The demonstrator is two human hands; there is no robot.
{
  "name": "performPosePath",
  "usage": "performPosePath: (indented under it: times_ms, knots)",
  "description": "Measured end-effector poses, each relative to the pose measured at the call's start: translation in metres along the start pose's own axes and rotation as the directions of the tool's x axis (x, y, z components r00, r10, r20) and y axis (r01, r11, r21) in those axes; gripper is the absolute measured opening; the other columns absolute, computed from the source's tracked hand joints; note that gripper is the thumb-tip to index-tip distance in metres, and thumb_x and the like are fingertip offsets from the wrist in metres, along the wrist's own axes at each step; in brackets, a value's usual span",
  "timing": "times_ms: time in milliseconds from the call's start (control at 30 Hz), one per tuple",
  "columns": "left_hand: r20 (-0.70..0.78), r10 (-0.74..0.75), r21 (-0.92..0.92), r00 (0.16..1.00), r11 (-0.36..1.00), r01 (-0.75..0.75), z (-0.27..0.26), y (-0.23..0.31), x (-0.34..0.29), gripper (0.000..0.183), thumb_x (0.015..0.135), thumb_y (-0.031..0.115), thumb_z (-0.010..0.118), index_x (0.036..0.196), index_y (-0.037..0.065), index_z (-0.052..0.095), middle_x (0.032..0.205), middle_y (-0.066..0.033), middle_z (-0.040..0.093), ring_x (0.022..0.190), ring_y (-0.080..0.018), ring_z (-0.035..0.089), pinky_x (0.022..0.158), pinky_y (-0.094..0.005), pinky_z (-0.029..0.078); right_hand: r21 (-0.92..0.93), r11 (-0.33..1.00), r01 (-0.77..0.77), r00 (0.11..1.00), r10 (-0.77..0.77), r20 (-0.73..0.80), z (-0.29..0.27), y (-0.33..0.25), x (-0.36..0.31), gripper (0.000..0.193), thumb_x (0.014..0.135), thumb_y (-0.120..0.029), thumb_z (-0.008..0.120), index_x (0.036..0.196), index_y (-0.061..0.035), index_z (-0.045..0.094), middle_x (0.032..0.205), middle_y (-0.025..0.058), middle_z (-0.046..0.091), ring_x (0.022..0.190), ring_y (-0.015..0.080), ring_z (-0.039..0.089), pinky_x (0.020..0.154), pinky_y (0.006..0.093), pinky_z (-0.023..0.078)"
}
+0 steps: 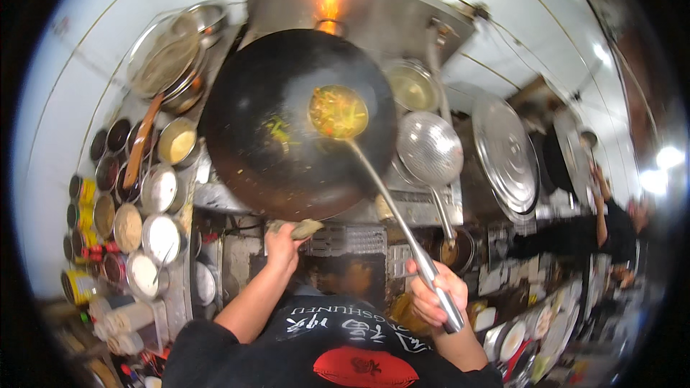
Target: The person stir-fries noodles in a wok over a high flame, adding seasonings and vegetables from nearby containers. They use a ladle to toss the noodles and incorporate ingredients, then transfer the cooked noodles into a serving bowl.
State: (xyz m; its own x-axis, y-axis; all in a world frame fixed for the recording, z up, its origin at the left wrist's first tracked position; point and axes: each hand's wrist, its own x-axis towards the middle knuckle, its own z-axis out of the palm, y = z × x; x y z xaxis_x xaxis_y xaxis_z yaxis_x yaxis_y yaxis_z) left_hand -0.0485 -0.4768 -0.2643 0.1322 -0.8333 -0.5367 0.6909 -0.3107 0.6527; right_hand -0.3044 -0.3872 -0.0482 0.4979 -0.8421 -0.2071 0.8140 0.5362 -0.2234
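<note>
A large black wok (244, 136) is tilted over the stove. My left hand (282, 248) is closed on a greyish folded cloth (307, 228) at the wok's near rim; whether it also grips the wok edge is hidden. My right hand (437, 294) wraps round the long metal handle of a ladle (381, 185). Over the wok, the ladle's bowl is full of chopped food (338, 111), green, yellow and orange-red. A few green pieces (279, 131) lie on the wok's surface left of the ladle.
Flame (330, 1) glows behind the wok by the metal backsplash (280, 0). Bowls of seasonings (159, 188) line the left, below a wood-handled strainer (169, 65). At right are a perforated skimmer (430, 148), a pot (411, 88) and a large lid (505, 154). Another person (611, 230) stands far right.
</note>
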Motion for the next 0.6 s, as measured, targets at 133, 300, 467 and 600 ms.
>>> performPosePath:
  times_ms: [133, 300, 467, 600]
  knots:
    - [-0.113, -0.09, 0.084, 0.989, 0.991, 0.1, -0.044, -0.023, -0.003, 0.017, 0.086, 0.009, 0.057, 0.097, -0.004, 0.058, 0.099, -0.016, 0.065, 0.088, -0.0299, 0.067, 0.076, -0.0422, 0.057, -0.175, 0.976, 0.129, 0.982, -0.151, -0.117, 0.003, 0.027, -0.113, 0.043, 0.09, -0.015, 0.056, 0.124, 0.007, 0.041, 0.068, 0.0064, 0.048, 0.04, 0.013, 0.048, 0.032, 0.0244, 0.04]
    - [-0.105, -0.024, 0.216, 0.994, 0.975, 0.047, -0.067, -0.036, -0.03, 0.026, 0.085, 0.017, 0.055, 0.104, -0.001, 0.059, 0.099, -0.0132, 0.063, 0.088, -0.0252, 0.062, 0.07, -0.0355, 0.052, -0.215, 0.91, 0.354, 0.873, -0.404, -0.272, -0.025, 0.08, -0.256, 0.038, 0.089, -0.016, 0.056, 0.122, 0.0001, 0.045, 0.069, 0.0028, 0.047, 0.044, 0.0101, 0.048, 0.034, 0.0231, 0.04]
    - [0.307, 0.405, 0.897, 0.861, 0.177, -0.404, -0.053, -0.045, -0.119, 0.021, 0.082, 0.018, 0.076, 0.087, -0.003, 0.076, 0.077, -0.013, 0.072, 0.061, -0.0163, 0.053, 0.06, -0.0353, 0.047, -0.197, 0.764, 0.614, 0.636, -0.628, -0.449, -0.061, 0.152, -0.4, 0.031, 0.089, -0.014, 0.056, 0.117, -0.0008, 0.05, 0.069, 0.0016, 0.048, 0.046, 0.0099, 0.048, 0.035, 0.0229, 0.039]
    - [0.244, 0.231, 0.414, 0.942, 0.853, -0.317, -0.044, -0.087, -0.133, 0.044, 0.094, 0.026, 0.055, 0.122, -0.006, 0.046, 0.122, -0.023, 0.054, 0.116, -0.0337, 0.053, 0.104, -0.0472, 0.041, -0.19, 0.545, 0.817, 0.401, -0.772, -0.493, -0.111, 0.205, -0.509, 0.034, 0.088, -0.012, 0.06, 0.119, -0.0004, 0.051, 0.068, 0.0057, 0.047, 0.042, 0.0157, 0.047, 0.034, 0.0294, 0.038]
